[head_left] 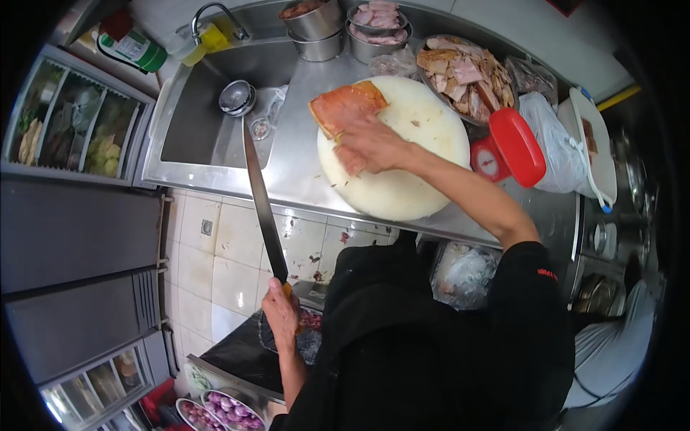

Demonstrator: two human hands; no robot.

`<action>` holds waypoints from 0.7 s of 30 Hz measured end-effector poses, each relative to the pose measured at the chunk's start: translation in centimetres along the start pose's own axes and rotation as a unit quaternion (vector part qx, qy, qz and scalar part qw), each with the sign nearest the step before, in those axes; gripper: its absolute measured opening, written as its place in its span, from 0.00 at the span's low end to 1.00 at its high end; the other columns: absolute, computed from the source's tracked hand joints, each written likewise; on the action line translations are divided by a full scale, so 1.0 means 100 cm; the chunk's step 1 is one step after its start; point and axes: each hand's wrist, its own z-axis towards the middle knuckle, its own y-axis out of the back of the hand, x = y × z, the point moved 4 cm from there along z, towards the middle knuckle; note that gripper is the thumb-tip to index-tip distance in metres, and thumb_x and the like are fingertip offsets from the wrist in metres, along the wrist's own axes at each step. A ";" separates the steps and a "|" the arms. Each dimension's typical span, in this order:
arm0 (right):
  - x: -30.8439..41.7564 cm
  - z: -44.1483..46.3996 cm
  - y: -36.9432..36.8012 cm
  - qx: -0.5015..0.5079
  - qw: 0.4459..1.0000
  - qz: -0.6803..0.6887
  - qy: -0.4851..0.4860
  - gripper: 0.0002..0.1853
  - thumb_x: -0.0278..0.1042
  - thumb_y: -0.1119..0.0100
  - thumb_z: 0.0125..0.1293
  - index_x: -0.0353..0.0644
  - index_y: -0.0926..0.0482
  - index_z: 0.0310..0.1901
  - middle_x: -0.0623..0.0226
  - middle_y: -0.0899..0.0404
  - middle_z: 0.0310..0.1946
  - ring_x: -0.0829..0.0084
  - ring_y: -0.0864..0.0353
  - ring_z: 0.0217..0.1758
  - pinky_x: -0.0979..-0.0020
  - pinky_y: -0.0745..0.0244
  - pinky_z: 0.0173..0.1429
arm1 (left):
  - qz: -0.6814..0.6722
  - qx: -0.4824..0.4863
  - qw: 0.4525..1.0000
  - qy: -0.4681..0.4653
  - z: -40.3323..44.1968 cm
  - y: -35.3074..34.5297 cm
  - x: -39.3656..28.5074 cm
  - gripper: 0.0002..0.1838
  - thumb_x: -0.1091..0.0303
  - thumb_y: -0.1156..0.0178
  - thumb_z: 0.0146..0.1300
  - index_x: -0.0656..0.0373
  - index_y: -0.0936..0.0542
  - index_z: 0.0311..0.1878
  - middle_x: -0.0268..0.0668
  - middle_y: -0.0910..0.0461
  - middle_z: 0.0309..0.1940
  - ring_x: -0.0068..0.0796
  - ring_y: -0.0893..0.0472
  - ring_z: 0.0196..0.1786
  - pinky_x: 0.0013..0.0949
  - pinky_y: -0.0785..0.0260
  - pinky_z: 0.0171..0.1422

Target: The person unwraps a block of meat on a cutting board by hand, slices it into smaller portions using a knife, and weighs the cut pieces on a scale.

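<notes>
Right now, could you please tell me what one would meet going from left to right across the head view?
Tap → left hand → meat slab → red scale → white bag.

1. Wall (496, 27): pale, smooth, seams visible; runs from 12 to 2 o'clock.
2. Counter (298, 169): stainless steel, set against wall, spanning 10 to 3 o'clock.
3. Sink (188, 126): rectangular basin sunk into counter, 11 o'clock. Curved tap (242, 33) behind it.
4. Fridge (75, 223): grey panels at 9 o'clock; upper glass (72, 122) toward 10, lower glass (100, 388) at 8.
5. Floor (233, 237): cream tiles, darker joints, 9 o'clock. Small square drain (206, 227). Dark reddish scraps (316, 259) near centre, toward 7.
6. Light: whitish; bright reflections on tiles and steel.
</notes>
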 end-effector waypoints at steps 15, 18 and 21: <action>-0.021 -0.105 0.025 -0.041 0.929 0.037 -0.366 0.32 0.37 0.25 0.38 0.39 0.23 0.49 0.51 0.15 0.39 0.53 0.14 0.44 0.56 0.19 0.48 | -0.040 0.090 0.995 0.011 0.023 0.011 0.008 0.38 0.32 0.58 0.74 0.60 0.32 0.21 0.30 0.36 0.13 0.20 0.37 0.12 0.24 0.47 0.17; -0.037 -0.155 0.097 -0.133 0.877 0.013 -0.462 0.41 0.42 0.21 0.39 0.42 0.24 0.60 0.49 0.16 0.45 0.51 0.16 0.52 0.57 0.20 0.54 | -0.034 0.089 0.995 0.011 0.024 0.009 0.009 0.38 0.32 0.58 0.73 0.59 0.33 0.21 0.30 0.36 0.13 0.20 0.36 0.12 0.24 0.47 0.16; -0.081 -0.209 0.144 -0.130 0.837 -0.054 -0.528 0.43 0.38 0.21 0.33 0.40 0.23 0.59 0.49 0.15 0.47 0.53 0.16 0.53 0.58 0.20 0.56 | -0.031 0.094 0.995 0.023 0.028 0.009 0.014 0.38 0.32 0.58 0.74 0.59 0.33 0.22 0.29 0.36 0.13 0.20 0.36 0.13 0.24 0.46 0.16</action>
